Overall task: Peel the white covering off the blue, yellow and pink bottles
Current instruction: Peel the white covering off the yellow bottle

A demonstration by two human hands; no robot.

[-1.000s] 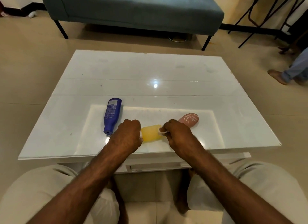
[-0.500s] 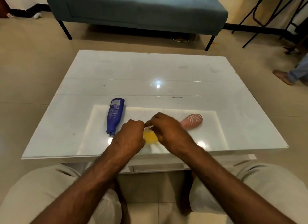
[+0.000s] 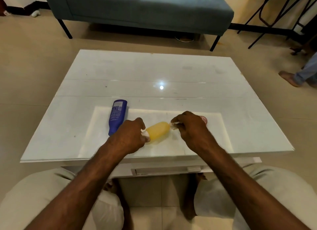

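A yellow bottle (image 3: 158, 131) lies on its side near the front of the white glass table (image 3: 171, 72). My left hand (image 3: 130, 137) grips its cap end, where a bit of white shows. My right hand (image 3: 190, 128) pinches a strip of white covering (image 3: 173, 125) at the bottle's far end. The blue bottle (image 3: 117, 115) lies to the left of my left hand, its cap toward me. Only a sliver of the pink bottle (image 3: 204, 119) shows behind my right hand.
A grey-blue sofa (image 3: 140, 10) stands beyond the table. Black metal legs (image 3: 274, 15) are at the back right. Another person's foot (image 3: 289, 78) rests on the floor at the right. My knees (image 3: 42, 195) are just below the table's front edge.
My right hand was over the yellow bottle's middle beside my left hand; it has moved right to the bottle's far end, holding white covering. The bottle's yellow body now shows.
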